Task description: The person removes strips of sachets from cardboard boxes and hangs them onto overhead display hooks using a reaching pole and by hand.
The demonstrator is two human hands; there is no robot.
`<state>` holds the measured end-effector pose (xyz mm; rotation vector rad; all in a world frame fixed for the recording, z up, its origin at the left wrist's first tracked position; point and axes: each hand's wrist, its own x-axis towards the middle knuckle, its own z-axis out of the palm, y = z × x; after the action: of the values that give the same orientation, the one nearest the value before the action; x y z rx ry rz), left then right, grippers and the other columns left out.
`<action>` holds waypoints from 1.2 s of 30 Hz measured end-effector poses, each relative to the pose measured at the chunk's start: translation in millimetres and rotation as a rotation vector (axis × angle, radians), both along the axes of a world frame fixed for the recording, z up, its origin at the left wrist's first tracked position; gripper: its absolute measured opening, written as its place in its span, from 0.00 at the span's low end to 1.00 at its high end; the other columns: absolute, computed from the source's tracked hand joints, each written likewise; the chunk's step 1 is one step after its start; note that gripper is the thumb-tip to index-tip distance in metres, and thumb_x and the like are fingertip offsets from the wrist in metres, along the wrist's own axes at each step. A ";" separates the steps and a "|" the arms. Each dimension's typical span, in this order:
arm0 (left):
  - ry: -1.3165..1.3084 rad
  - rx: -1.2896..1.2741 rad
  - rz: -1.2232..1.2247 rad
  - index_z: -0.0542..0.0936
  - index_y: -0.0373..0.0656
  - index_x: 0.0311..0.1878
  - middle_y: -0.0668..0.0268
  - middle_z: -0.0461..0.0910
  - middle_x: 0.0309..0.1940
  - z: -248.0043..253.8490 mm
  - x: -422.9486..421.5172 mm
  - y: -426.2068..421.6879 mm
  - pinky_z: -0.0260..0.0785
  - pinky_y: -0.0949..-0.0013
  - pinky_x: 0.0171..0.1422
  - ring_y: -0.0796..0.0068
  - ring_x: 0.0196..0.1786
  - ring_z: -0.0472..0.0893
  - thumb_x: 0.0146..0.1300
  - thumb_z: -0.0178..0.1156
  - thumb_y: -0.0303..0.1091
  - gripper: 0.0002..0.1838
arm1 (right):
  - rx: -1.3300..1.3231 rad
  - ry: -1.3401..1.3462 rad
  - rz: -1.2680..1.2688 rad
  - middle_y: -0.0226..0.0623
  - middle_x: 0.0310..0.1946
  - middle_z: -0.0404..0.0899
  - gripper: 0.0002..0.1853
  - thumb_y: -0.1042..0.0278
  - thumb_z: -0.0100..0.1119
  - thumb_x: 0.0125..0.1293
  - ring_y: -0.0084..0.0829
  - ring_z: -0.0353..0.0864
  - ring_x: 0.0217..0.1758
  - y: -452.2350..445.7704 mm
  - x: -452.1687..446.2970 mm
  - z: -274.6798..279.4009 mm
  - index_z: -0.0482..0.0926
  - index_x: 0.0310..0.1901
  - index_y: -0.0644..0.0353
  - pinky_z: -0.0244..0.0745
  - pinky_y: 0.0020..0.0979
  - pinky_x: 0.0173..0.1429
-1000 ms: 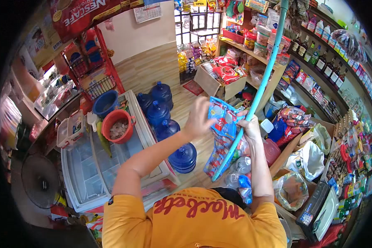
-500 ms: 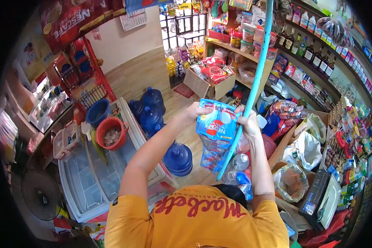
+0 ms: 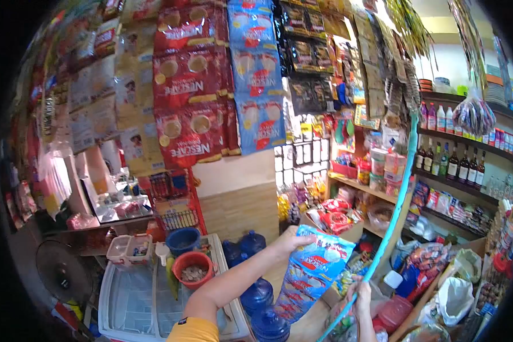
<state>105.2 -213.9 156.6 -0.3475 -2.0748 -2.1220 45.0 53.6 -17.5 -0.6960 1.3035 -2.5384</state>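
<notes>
My left hand [image 3: 295, 242] is closed on the top corner of a strip of blue Nescafé coffee sachets [image 3: 313, 268], which hangs down in front of me. To its right, my right hand [image 3: 360, 297] grips a long turquoise pole [image 3: 398, 214] near its lower part. The pole slants up to the right, its top reaching a bundle of hanging packets [image 3: 402, 94]. Overhead, similar blue sachet strips [image 3: 259, 80] hang beside red Nescafé strips [image 3: 191, 85] and black sachet strips [image 3: 306, 54].
At lower left, a glass-topped freezer [image 3: 125, 302] carries a red bowl of coins [image 3: 192, 269], a blue basin [image 3: 182, 240] and a plastic box [image 3: 130, 251]. Blue water jugs [image 3: 271, 325] stand on the floor. Bottles [image 3: 450, 162] line the right shelves; an open carton [image 3: 347, 232] holds packets.
The view has tilted up, bringing the hanging sachets into sight. My right hand has come away from the sachet strip and holds the pole, while my left hand keeps the strip.
</notes>
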 end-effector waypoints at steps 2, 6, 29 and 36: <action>0.056 0.020 0.039 0.79 0.38 0.45 0.65 0.81 0.38 47.5 23.3 1.2 0.70 0.70 0.50 0.76 0.41 0.79 0.60 0.59 0.34 0.13 | -0.175 -0.027 0.075 0.30 0.16 0.68 0.27 0.41 0.51 0.62 0.20 0.65 0.13 -1.0 11.0 -4.1 0.70 0.40 0.64 0.59 0.21 0.16; 0.212 -0.064 0.178 0.78 0.40 0.45 0.66 0.81 0.37 122.9 41.6 -27.3 0.70 0.67 0.51 0.75 0.40 0.79 0.60 0.58 0.34 0.13 | -0.135 -0.006 -0.001 0.33 0.18 0.70 0.23 0.45 0.54 0.61 0.23 0.66 0.15 -4.9 17.5 -27.4 0.71 0.33 0.62 0.62 0.23 0.19; 0.617 0.043 -0.073 0.76 0.33 0.46 0.56 0.80 0.44 292.0 102.7 -97.1 0.70 0.58 0.55 0.61 0.45 0.80 0.65 0.51 0.41 0.18 | 0.412 -0.034 0.280 0.23 0.17 0.70 0.11 0.66 0.61 0.54 0.15 0.65 0.18 -3.3 65.7 -68.4 0.81 0.35 0.64 0.57 0.20 0.22; 0.914 0.085 0.384 0.74 0.37 0.48 0.60 0.78 0.45 254.1 132.1 -67.1 0.71 0.60 0.51 0.65 0.45 0.78 0.65 0.50 0.38 0.15 | 0.399 0.023 0.321 0.26 0.15 0.68 0.12 0.65 0.54 0.60 0.17 0.64 0.16 -43.1 49.6 -17.5 0.77 0.32 0.67 0.58 0.22 0.21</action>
<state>237.3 -281.0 410.6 -0.6795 -1.3679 -1.4118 94.6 10.4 -35.0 -0.7726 1.5056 -1.9490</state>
